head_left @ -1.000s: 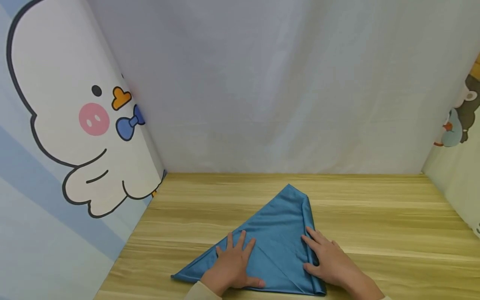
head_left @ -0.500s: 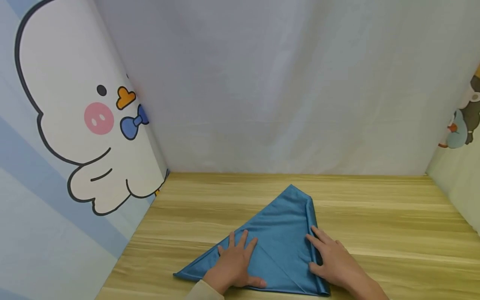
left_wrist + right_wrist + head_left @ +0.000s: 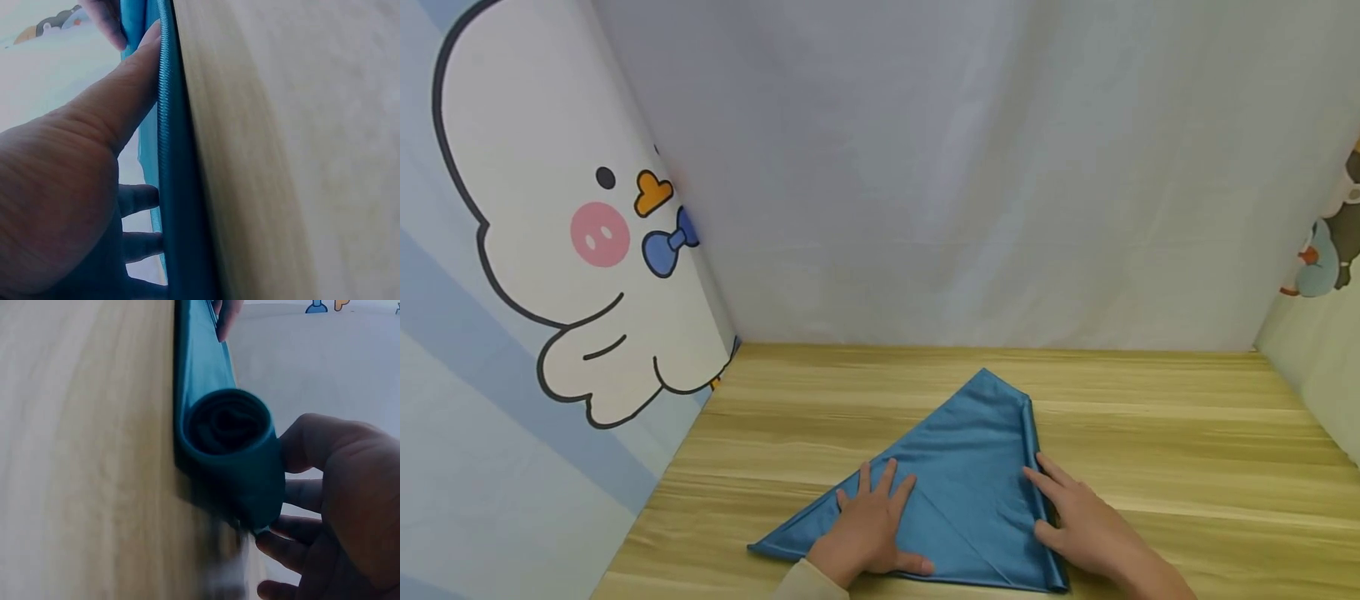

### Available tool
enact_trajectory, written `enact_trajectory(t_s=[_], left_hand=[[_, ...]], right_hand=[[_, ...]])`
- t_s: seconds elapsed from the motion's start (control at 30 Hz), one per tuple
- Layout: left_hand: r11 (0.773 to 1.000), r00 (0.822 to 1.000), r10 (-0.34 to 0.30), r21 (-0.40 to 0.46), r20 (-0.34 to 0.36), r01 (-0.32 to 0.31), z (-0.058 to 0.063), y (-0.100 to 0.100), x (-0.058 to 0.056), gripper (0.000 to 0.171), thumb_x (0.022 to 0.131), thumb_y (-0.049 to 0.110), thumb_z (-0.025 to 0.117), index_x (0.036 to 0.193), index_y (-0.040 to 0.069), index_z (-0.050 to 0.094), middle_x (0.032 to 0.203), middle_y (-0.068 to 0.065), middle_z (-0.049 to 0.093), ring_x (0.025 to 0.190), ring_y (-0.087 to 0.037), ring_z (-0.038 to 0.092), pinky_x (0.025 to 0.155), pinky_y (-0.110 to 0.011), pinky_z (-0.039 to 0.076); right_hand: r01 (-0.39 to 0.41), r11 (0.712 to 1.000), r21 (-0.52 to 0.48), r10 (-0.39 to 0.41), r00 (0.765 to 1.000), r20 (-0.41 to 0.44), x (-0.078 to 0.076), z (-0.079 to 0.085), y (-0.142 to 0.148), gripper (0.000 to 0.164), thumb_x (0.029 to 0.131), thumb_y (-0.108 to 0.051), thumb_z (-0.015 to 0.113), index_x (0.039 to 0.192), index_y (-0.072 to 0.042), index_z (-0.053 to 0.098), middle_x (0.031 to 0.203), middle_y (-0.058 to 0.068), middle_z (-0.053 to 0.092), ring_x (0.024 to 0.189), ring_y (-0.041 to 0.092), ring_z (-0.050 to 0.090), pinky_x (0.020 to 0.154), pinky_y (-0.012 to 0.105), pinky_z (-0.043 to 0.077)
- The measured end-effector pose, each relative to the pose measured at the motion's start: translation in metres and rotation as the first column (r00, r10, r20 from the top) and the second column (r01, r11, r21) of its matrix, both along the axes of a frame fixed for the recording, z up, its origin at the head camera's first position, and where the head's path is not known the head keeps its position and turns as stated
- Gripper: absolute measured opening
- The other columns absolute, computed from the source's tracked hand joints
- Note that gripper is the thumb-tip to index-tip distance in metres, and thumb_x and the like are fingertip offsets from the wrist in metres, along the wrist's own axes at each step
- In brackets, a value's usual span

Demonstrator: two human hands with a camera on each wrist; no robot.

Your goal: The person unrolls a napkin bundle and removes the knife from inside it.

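Observation:
A blue satiny cloth (image 3: 970, 467) lies on the table as a rough triangle, its right edge wound into a narrow roll (image 3: 1036, 475). My left hand (image 3: 868, 525) rests flat on the lower left of the cloth, fingers spread and thumb along the front edge. At the roll, my right hand (image 3: 1086, 521) touches it with fingertips and thumb, the fingers fairly straight. The roll's end (image 3: 228, 425) shows a spiral in the right wrist view, with the right hand (image 3: 350, 494) against one side. In the left wrist view the left thumb (image 3: 119, 87) lies by the hemmed edge (image 3: 165, 94).
The wood-grain table (image 3: 1165, 433) extends around the cloth. A pale curtain (image 3: 962, 183) hangs behind it. On the left stands a panel printed with a white cartoon bird (image 3: 535, 208); another printed panel (image 3: 1318, 367) stands on the right.
The right hand and the roll have shifted a little to the right, and the flat part of the cloth looks slightly wider. The left hand stays put on the cloth. The head view turns slightly left.

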State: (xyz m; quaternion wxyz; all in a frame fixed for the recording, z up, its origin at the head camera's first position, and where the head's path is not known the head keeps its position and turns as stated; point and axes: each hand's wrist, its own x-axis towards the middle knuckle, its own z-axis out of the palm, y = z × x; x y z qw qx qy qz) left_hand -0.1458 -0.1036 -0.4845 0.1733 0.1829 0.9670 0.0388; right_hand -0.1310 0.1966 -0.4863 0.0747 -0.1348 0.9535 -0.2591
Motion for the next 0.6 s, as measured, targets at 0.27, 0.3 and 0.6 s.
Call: enact_trajectory(t_s=[0.27, 0.3, 0.6], left_hand=[[1.0, 1.0, -0.004, 0.003, -0.013, 0.005, 0.0, -0.001, 0.001, 0.117, 0.059, 0.084, 0.063, 0.153, 0.023, 0.029, 0.159, -0.012, 0.018, 0.14, -0.051, 0.012, 0.089, -0.076, 0.03], [1.0, 1.0, -0.006, 0.003, -0.014, 0.006, 0.0, -0.001, 0.001, 0.117, 0.059, 0.084, 0.063, 0.153, 0.023, 0.029, 0.159, -0.012, 0.017, 0.14, -0.05, 0.012, 0.089, -0.076, 0.03], [1.0, 1.0, -0.005, 0.014, -0.009, 0.005, 0.002, -0.002, 0.002, 0.116, 0.06, 0.083, 0.063, 0.153, 0.023, 0.029, 0.159, -0.012, 0.017, 0.14, -0.05, 0.011, 0.09, -0.076, 0.03]], right_hand=[[0.012, 0.999, -0.037, -0.012, 1.0, 0.008, 0.004, -0.003, 0.017, 0.061, 0.083, -0.009, 0.06, 0.141, 0.002, 0.046, 0.152, 0.022, 0.03, 0.135, 0.041, 0.036, 0.101, 0.054, 0.037], [0.008, 0.999, -0.045, -0.008, 1.0, 0.014, 0.004, -0.003, 0.018, 0.06, 0.084, -0.008, 0.06, 0.141, 0.002, 0.046, 0.152, 0.022, 0.03, 0.135, 0.041, 0.034, 0.101, 0.055, 0.036], [-0.095, 0.995, -0.04, 0.094, 0.995, -0.029, 0.008, -0.007, 0.026, 0.066, 0.089, -0.039, 0.067, 0.142, -0.005, 0.048, 0.153, 0.017, 0.031, 0.135, 0.039, 0.036, 0.099, 0.056, 0.039]])
